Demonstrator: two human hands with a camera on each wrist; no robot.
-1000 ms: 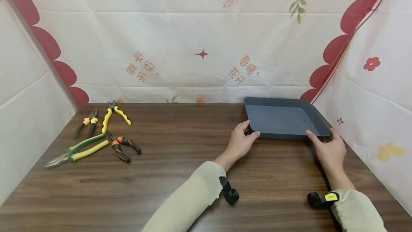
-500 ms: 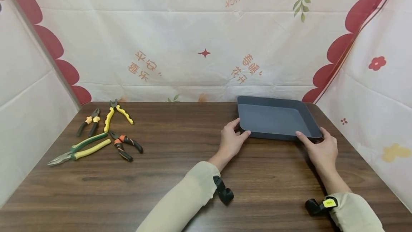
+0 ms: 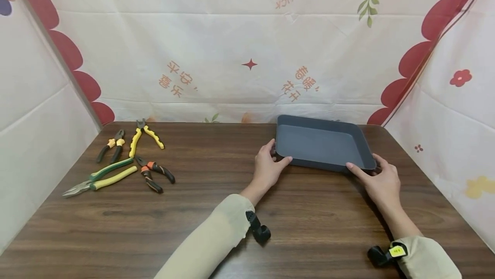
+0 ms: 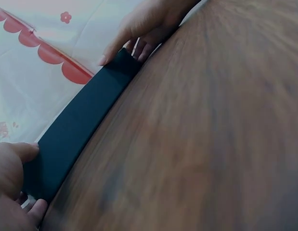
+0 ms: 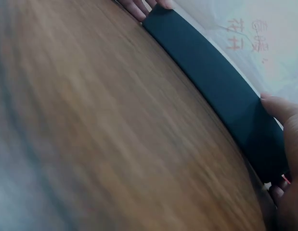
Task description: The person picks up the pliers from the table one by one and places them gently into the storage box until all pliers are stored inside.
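Note:
A dark grey rectangular baking tray (image 3: 319, 143) lies toward the back right of the wooden table, its front edge angled slightly. My left hand (image 3: 267, 169) grips its front left corner, thumb on the front rim and fingers round the left side. At the front right corner my right hand (image 3: 380, 184) holds it the same way, thumb over the rim. The left wrist view shows the front wall of the tray (image 4: 84, 120) low against the tabletop between both hands. From the right wrist, that wall of the tray (image 5: 211, 82) runs up to the left hand at the top.
Several pliers lie at the left: yellow-handled pliers (image 3: 136, 141), black-and-yellow pliers (image 3: 118, 145), long-nose pliers (image 3: 98, 180) with green and yellow handles, and orange-and-black pliers (image 3: 151, 171). A printed cloth (image 3: 216, 55) rises along the table's back edge; white side walls flank it.
Both hands have slid the tray leftward over the table, turning it slightly, with the grip on its corners kept. The head view has shifted a little; the pliers have stayed put.

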